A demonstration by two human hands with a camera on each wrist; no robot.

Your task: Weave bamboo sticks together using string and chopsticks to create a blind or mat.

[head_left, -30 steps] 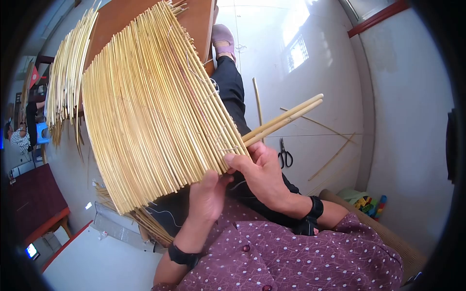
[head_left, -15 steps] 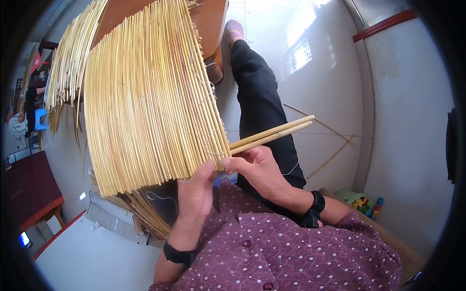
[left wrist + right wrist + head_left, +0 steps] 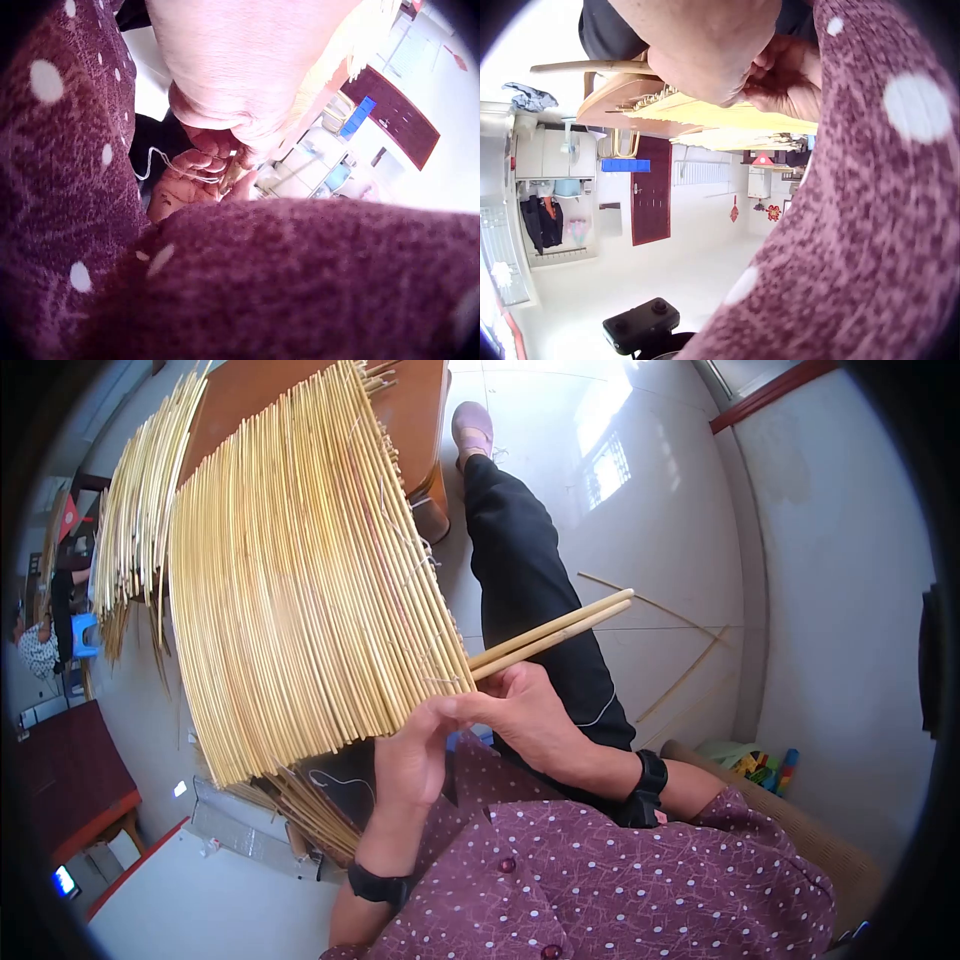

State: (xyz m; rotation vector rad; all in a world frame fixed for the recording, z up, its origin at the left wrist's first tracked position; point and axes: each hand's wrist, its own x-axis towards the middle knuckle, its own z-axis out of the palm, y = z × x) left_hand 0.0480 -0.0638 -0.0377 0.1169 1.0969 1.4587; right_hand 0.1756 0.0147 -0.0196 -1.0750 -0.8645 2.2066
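A mat of thin straw-coloured stalks (image 3: 280, 580), stitched with pale string, lies slanted before me in the head view. My left hand (image 3: 412, 758) grips its near edge by the right corner, thumb reaching across to the other thumb. The right hand (image 3: 535, 722) pinches that same corner, fingers curled beneath. Two thicker sticks (image 3: 555, 630) jut rightward from under the mat's edge, just above the right hand. In the left wrist view a white thread (image 3: 166, 159) runs between the fingers to a stalk end (image 3: 234, 177). The bodies of my hands hide most of the fingertips.
Under the mat's far end stands a brown wooden table (image 3: 412, 420). Another bundle of stalks (image 3: 150, 490) lies to its left. More stalks (image 3: 310, 815) lean below the mat, beside a white surface (image 3: 200, 895). Thin loose stalks (image 3: 680, 680) lie on the floor at right.
The mat's corner and both hands have shifted left, and the two sticks have swung lower. My left thumb has come over to meet the right. The black-trousered leg now covers the floor where scissors showed.
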